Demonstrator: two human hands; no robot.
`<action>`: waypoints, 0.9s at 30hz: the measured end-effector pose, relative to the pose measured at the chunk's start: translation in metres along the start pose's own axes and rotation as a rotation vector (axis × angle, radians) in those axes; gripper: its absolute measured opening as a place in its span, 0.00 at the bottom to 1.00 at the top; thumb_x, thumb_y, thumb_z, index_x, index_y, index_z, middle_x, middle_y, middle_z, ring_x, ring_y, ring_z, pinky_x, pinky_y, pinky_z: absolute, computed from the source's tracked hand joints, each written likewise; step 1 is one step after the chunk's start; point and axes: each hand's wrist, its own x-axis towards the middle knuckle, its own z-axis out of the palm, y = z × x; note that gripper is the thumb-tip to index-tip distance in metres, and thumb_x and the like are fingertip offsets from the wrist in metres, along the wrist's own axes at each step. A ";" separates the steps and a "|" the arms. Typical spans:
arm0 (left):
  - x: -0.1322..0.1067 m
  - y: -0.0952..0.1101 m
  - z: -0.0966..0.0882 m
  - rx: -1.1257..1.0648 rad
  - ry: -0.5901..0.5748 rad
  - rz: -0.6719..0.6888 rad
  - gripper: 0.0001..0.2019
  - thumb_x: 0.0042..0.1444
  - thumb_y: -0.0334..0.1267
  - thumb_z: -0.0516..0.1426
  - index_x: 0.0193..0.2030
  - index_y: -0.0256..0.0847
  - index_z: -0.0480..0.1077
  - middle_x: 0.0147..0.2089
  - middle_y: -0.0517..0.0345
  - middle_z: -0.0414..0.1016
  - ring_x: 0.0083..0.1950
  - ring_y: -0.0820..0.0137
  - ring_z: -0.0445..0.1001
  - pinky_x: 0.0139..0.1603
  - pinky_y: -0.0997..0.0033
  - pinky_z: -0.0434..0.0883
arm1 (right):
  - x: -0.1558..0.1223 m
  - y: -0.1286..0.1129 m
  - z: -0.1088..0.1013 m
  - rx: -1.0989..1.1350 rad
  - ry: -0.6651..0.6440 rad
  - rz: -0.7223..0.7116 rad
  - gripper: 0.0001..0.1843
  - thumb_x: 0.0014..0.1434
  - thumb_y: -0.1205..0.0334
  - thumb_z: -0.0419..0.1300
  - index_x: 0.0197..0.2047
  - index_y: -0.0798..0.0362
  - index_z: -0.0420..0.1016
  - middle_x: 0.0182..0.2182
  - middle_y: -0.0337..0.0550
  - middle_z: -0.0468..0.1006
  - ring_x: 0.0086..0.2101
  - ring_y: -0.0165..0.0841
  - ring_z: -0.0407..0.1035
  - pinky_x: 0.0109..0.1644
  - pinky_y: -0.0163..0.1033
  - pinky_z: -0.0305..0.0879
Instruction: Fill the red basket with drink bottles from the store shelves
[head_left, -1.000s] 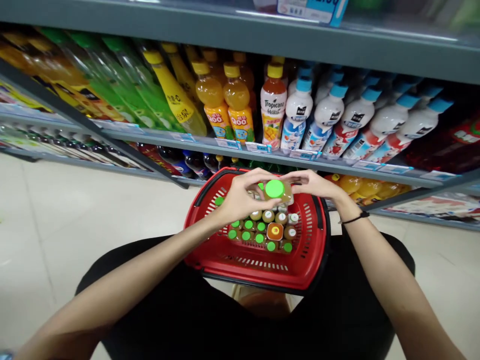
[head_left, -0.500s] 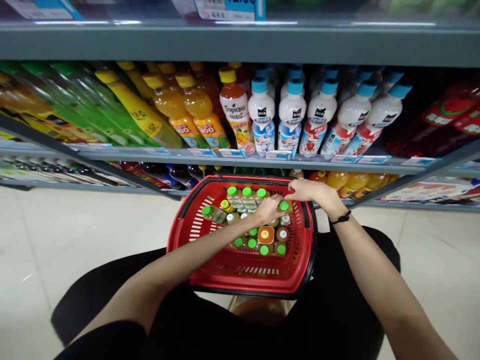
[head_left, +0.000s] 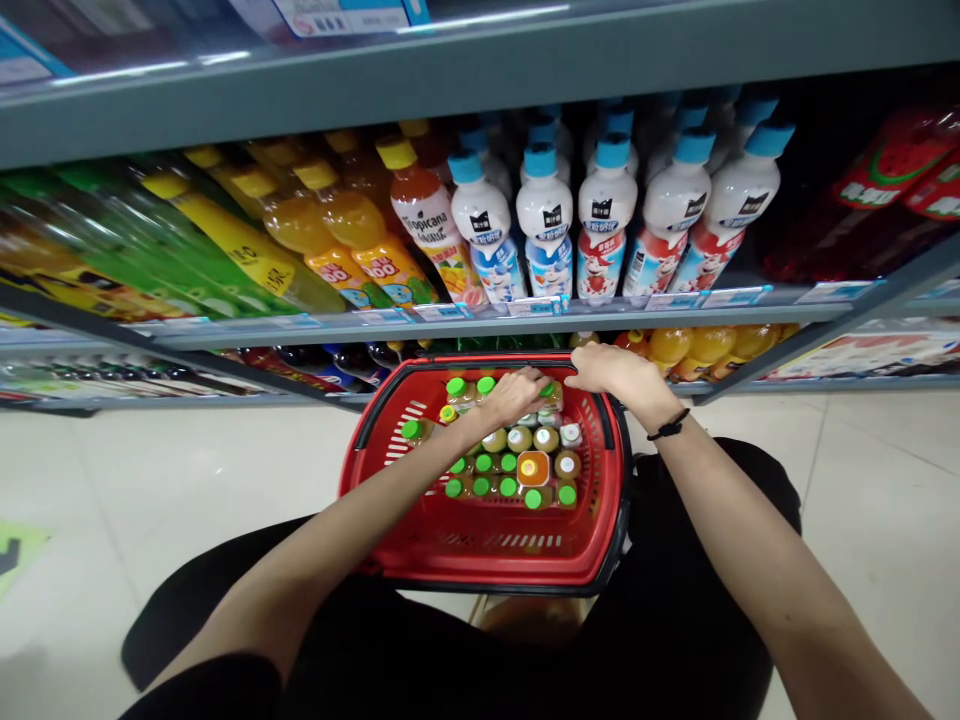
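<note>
A red shopping basket (head_left: 420, 540) rests between my knees, holding several small juice bottles with green or white caps. My left hand (head_left: 517, 393) reaches over its back part, fingers curled on a green-capped bottle (head_left: 553, 398) lying in the back row; the hand hides the bottles beneath it. Among the standing bottles is an orange-topped square bottle (head_left: 533, 468). At the back right corner my right hand (head_left: 611, 372) is bent over the basket's rim, its fingers closed there and partly hidden. A black band (head_left: 669, 424) circles the right wrist.
Right behind the basket stands a store shelf (head_left: 480, 325) with white bottles with blue caps (head_left: 547, 225), orange drinks (head_left: 352, 225) and green bottles (head_left: 142, 240). A lower shelf holds round orange bottles (head_left: 705, 350). Pale floor tiles (head_left: 247, 460) lie on both sides.
My left hand has moved slightly left and back, and the green-capped bottle at its fingers has shifted left into the back row. The right hand stays at the rim. The view has tilted.
</note>
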 end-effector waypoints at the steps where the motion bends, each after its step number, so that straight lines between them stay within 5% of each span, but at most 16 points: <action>1: 0.000 0.000 0.004 0.018 0.003 0.001 0.16 0.70 0.41 0.56 0.61 0.39 0.73 0.57 0.42 0.77 0.58 0.54 0.74 0.48 0.61 0.73 | -0.001 0.000 0.000 -0.008 -0.005 0.001 0.26 0.69 0.55 0.64 0.62 0.65 0.79 0.57 0.69 0.81 0.56 0.52 0.79 0.57 0.46 0.75; 7: 0.004 0.008 0.024 0.100 0.065 -0.050 0.18 0.71 0.38 0.55 0.64 0.36 0.70 0.57 0.39 0.74 0.61 0.52 0.70 0.60 0.54 0.71 | -0.005 -0.002 0.000 -0.050 -0.024 0.021 0.26 0.71 0.55 0.61 0.64 0.64 0.77 0.59 0.68 0.80 0.59 0.51 0.77 0.59 0.45 0.73; 12: 0.002 0.017 0.037 0.143 0.122 -0.119 0.19 0.72 0.31 0.50 0.66 0.33 0.67 0.65 0.35 0.68 0.67 0.50 0.65 0.58 0.55 0.73 | -0.007 -0.005 0.000 -0.062 -0.031 0.043 0.26 0.71 0.55 0.61 0.64 0.63 0.77 0.60 0.68 0.79 0.59 0.50 0.77 0.59 0.43 0.73; 16: 0.000 0.019 0.043 0.156 0.142 -0.127 0.20 0.72 0.29 0.47 0.68 0.33 0.66 0.62 0.37 0.71 0.65 0.52 0.66 0.56 0.55 0.73 | -0.006 -0.007 -0.002 -0.066 -0.046 0.049 0.25 0.72 0.54 0.60 0.65 0.62 0.77 0.60 0.67 0.79 0.58 0.50 0.78 0.59 0.45 0.73; 27: 0.009 0.036 0.043 0.157 0.162 -0.233 0.14 0.73 0.37 0.52 0.59 0.34 0.70 0.58 0.36 0.72 0.63 0.51 0.68 0.51 0.58 0.72 | -0.006 -0.008 -0.004 -0.075 -0.072 0.058 0.27 0.71 0.51 0.62 0.66 0.61 0.76 0.61 0.69 0.79 0.60 0.51 0.77 0.62 0.46 0.72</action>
